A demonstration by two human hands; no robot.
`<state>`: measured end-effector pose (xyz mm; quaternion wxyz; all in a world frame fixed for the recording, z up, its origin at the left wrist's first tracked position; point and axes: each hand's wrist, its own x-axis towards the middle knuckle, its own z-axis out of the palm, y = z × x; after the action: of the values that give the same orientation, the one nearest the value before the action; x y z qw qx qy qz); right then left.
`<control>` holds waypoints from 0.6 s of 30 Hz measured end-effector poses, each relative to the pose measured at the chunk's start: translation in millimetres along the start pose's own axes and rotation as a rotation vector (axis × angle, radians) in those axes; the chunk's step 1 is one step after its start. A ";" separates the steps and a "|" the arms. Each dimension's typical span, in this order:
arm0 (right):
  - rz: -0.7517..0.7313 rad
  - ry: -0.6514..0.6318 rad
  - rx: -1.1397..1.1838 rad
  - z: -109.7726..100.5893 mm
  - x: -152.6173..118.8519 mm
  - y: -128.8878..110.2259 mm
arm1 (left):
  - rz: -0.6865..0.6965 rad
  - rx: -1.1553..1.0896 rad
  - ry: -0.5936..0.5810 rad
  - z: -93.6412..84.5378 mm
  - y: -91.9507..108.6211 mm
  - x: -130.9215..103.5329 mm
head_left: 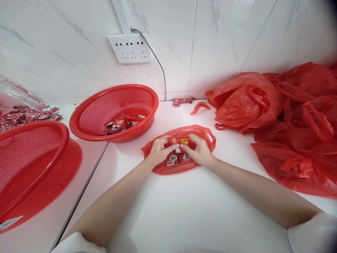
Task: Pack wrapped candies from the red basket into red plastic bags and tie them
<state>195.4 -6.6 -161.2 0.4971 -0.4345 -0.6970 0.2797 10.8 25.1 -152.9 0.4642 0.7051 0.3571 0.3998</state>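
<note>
Between my left hand [158, 151] and my right hand [200, 151] is a small red packet [179, 140] with gold print, gripped at its two ends by fingers and thumbs. A little white shows just under the packet, between my thumbs. Both hands are over a red plastic bag [160, 170] spread on the white table. Dark red wrapped pieces [172, 159] with pale heart-shaped labels lie in the bag below my hands. The fingertips behind the packet are partly hidden.
A red plastic basket [89, 102] holding wrapped pieces stands back left; another red basket [59, 147] is nearer left. Red wrappers [34, 114] are piled behind it. Crumpled red bags [247, 102] fill the right. Small packets [181, 101] lie by the wall below a socket panel [130, 49].
</note>
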 end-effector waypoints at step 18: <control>0.145 -0.041 0.129 -0.3 3.0 4.4 | -0.075 -0.164 0.052 -6.4 -8.3 2.5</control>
<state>196.8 -1.9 -163.4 0.4882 -0.4449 -0.6543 0.3682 5.0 32.2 -158.5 0.5257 0.6401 0.3611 0.4284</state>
